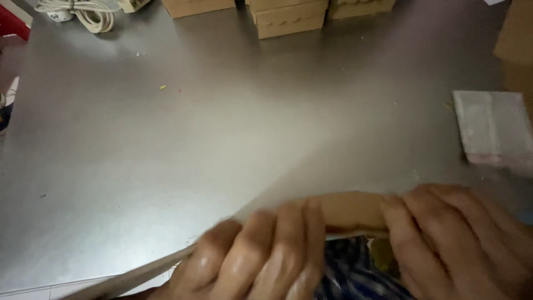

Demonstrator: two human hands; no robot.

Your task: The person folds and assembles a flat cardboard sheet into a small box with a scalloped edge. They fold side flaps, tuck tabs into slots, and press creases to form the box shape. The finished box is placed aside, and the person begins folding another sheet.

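While the grey metal table fills most of the view, both hands grip a brown cardboard piece at its near edge: left hand and right hand, fingers pressed together over it

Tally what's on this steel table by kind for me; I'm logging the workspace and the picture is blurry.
Brown cardboard boxes along the far edge: 4 in view, cut off by the frame
Coiled white cable: 1
Stack of clear bags: 1
Brown cardboard piece held by both hands: 1
Total: 7
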